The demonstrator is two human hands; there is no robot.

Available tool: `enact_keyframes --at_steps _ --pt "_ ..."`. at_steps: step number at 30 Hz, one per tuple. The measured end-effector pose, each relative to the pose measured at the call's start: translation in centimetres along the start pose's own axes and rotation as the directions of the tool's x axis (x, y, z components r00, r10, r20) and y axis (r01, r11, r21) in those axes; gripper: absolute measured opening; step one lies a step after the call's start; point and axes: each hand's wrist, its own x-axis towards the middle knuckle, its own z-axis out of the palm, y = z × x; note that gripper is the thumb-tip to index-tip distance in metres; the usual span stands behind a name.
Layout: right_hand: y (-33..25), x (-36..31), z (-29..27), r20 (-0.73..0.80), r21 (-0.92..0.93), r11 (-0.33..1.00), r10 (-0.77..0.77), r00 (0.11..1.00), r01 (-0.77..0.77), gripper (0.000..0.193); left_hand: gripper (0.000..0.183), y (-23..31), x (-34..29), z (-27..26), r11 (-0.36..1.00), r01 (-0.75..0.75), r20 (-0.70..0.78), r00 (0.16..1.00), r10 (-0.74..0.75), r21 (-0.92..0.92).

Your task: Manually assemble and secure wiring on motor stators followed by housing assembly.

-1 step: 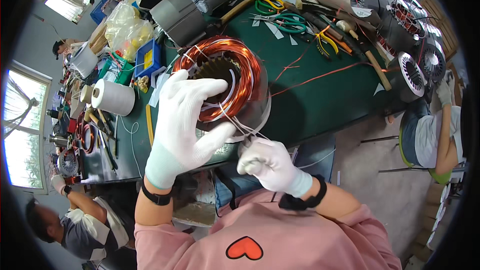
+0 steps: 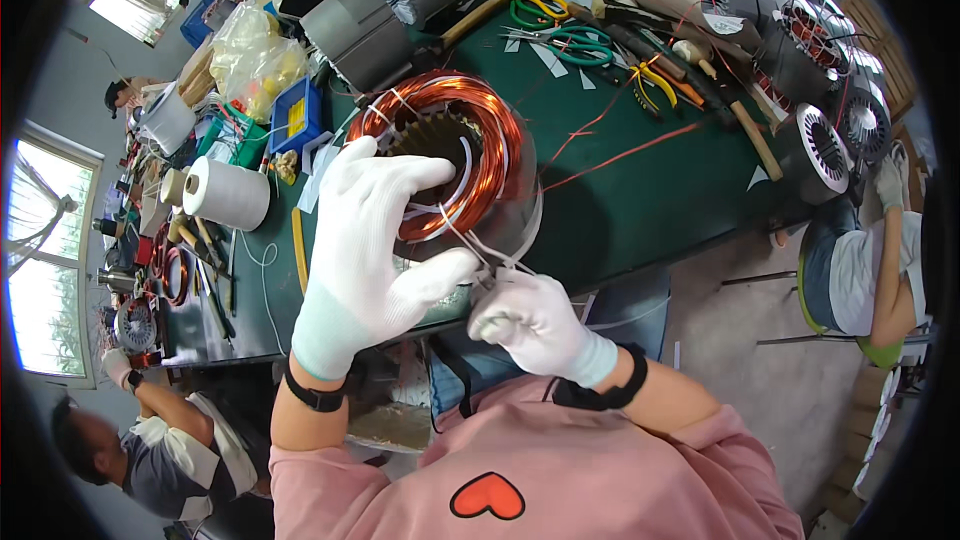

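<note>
A motor stator (image 2: 520, 240) stands upright at the table's near edge, ringed on top by a copper winding (image 2: 500, 135) bound with white cord. My left hand (image 2: 365, 230), in a white glove, rests on the near left side of the winding, index finger and thumb spread apart. Its thumb tip comes close to the white lacing cord (image 2: 470, 240) stretched off the winding. Just right of that thumb, my right hand (image 2: 530, 320), also gloved, has its fingers curled closed around the cord's ends. Something dark grey shows at its fingertips, too small to name.
Scissors (image 2: 580, 45), yellow-handled pliers (image 2: 655, 85) and a mallet (image 2: 490, 10) lie at the back. A cord spool (image 2: 225, 193) and a blue box (image 2: 298, 115) stand left. More stators (image 2: 820, 155) line the right. Co-workers sit at both sides.
My right hand has shifted slightly left and up, closer to my left thumb, with the cord still in it. My left hand stays almost still on the winding.
</note>
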Motion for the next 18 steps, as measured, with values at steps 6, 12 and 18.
enact_keyframes --at_steps 6,12,18 --pt "-1.2 -0.5 0.5 -0.141 -0.183 0.955 -0.262 0.955 0.235 0.008 0.028 0.3 0.4 0.6 0.984 0.176 -0.03 0.984 -0.176 0.007" --pt "-2.6 -3.0 -3.5 0.203 0.442 0.453 0.791 0.578 -0.774 0.026 0.028 -0.2 0.2 1.1 0.994 0.104 -0.073 0.992 -0.102 0.026" --pt "-8.6 -2.0 -9.7 -0.315 0.594 0.799 0.333 0.889 -0.089 0.015 0.028 -2.2 0.7 0.9 1.0 0.019 -0.032 0.999 -0.019 0.005"
